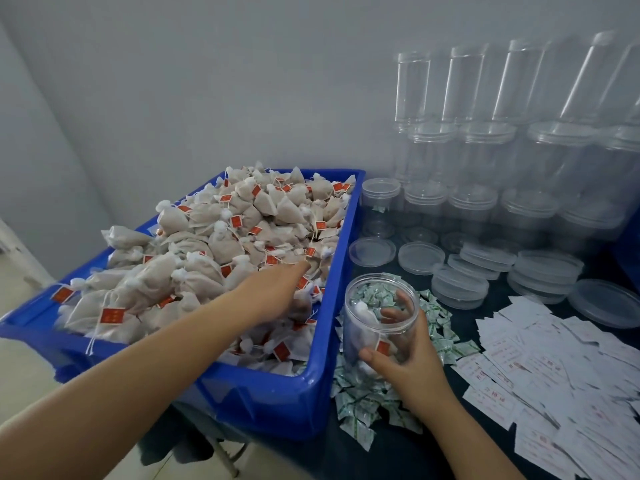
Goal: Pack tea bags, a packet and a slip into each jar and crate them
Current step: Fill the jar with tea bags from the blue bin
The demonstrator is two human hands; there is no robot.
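A blue crate [343, 216] holds a heap of beige tea bags [221, 244] with red tags. My left hand [273, 289] reaches into the heap near the crate's right wall, fingers down among the bags; whether it holds one is hidden. My right hand [405, 355] grips a clear open jar [377, 306] just right of the crate, with a tea bag or two inside. Under and around the jar lie small green-and-white packets [367, 407]. White paper slips [554, 375] are spread to the right.
Stacks of empty clear jars [485, 161] stand against the back wall on the dark table. Loose clear lids [420, 257] lie in front of them, some stacked. The crate's front left corner overhangs the table edge.
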